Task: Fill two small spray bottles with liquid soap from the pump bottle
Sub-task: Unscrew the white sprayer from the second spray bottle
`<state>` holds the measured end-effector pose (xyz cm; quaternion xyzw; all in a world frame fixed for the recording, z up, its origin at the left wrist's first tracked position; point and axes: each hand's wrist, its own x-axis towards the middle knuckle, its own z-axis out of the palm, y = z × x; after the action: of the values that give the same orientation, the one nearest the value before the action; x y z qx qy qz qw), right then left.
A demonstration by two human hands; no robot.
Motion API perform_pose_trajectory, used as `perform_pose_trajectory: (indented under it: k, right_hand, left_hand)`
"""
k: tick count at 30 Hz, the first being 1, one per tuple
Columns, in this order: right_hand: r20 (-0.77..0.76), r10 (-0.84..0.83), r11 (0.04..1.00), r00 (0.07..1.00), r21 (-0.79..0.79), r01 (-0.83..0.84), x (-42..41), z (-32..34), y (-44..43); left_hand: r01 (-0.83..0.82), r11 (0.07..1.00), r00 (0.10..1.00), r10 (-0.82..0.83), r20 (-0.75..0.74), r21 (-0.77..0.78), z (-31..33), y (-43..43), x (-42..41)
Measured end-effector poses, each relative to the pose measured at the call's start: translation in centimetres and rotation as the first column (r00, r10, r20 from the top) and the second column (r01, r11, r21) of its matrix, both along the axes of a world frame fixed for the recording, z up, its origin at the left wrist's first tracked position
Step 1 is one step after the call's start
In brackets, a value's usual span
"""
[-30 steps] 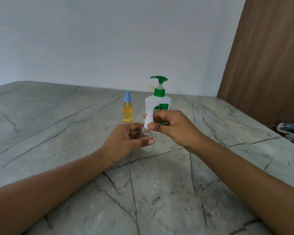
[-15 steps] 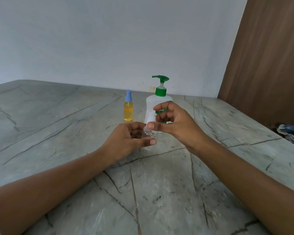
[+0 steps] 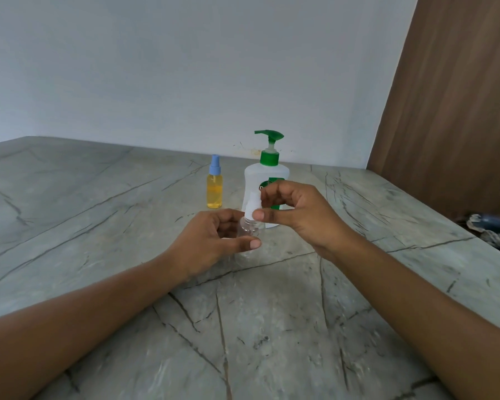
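Observation:
My left hand [image 3: 214, 241] grips a small clear spray bottle [image 3: 250, 230] that stands on the marble counter [image 3: 98, 215]; the bottle looks empty. My right hand [image 3: 295, 215] pinches its white spray cap [image 3: 252, 206] between thumb and fingers at the bottle's neck. Just behind stands the white pump bottle [image 3: 257, 180] with a green pump head, partly hidden by my right hand. To its left stands a second small spray bottle [image 3: 214, 190] with a blue cap, filled with yellow liquid.
The counter meets a pale wall at the back and a brown wooden panel [image 3: 445, 111] on the right. A crumpled cloth or bag [image 3: 491, 232] lies beyond the counter's right edge.
My right hand has turned on the white cap, its fingers lifting and re-gripping. The left hand keeps the clear bottle in place.

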<state>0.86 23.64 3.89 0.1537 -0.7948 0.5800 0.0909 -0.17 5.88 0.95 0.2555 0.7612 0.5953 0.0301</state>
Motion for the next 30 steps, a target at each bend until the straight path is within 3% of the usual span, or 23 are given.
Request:
perform_pose_trajectory:
  k: [6,15,20,22,24,27,30]
  right_hand:
    - [-0.008,0.075,0.995,0.997,0.063,-0.075,0.1,0.5,0.9]
    - [-0.064,-0.062,0.993,0.996,0.095,0.068,0.3,-0.3,-0.7]
    - [0.097,0.221,0.969,0.971,0.087,-0.229,0.3,0.8,0.8]
    - [0.162,0.246,0.955,0.956,0.127,-0.267,0.5,1.2,1.0]
    - [0.085,0.083,0.961,0.993,0.256,-0.103,0.7,1.0,0.2]
    - [-0.163,-0.124,0.912,0.979,0.37,0.177,0.7,0.0,-1.4]
    - [-0.181,-0.1,0.918,0.978,0.363,0.161,0.3,-0.1,-1.3]
  left_hand:
    - [0.002,1.0,1.0,-0.002,0.02,0.013,-0.2,0.0,-0.2]
    - [-0.003,1.0,1.0,0.003,-0.012,0.005,-0.2,0.0,-0.2]
    - [0.001,1.0,1.0,-0.001,-0.007,-0.009,-0.1,0.0,-0.2]
    - [0.005,1.0,1.0,-0.005,-0.011,-0.01,-0.1,0.1,-0.1]
    - [0.001,1.0,1.0,-0.001,-0.025,-0.021,-0.1,0.0,-0.1]
    - [-0.005,0.999,0.999,0.003,-0.054,-0.039,0.0,-0.1,-0.1]
    - [-0.018,0.998,0.997,0.014,-0.071,-0.065,-0.1,-0.1,-0.2]
